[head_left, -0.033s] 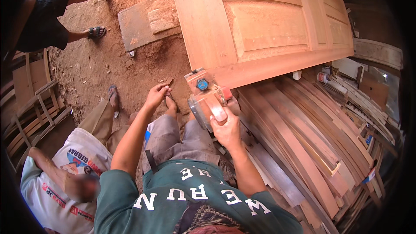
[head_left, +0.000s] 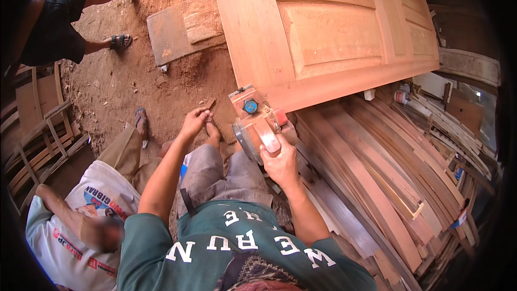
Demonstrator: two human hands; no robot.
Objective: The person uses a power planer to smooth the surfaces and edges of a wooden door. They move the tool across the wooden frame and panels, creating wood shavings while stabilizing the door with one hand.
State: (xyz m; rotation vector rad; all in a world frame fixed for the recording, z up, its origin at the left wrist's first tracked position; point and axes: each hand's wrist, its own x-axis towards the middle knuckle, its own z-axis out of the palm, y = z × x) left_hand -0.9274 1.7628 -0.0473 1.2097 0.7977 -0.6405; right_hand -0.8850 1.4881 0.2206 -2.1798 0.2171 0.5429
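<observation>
My right hand is wrapped round the rear handle of an electric hand planer, a dusty body with a blue front knob and a red part at its side. The planer is at the near left corner of a panelled wooden door; I cannot tell if its sole touches the wood. Held out in front of my lap, my left hand has thumb and fingers pinched together. Whatever is between those fingertips is too small to name. Fine sawdust covers the door's recessed panels.
Long planks lie stacked beneath the door and to my right. A dusty board rests on the sawdust-covered ground. One person in a pale shirt sits at my left; another in dark shorts stands farther off. Timber scraps line the left.
</observation>
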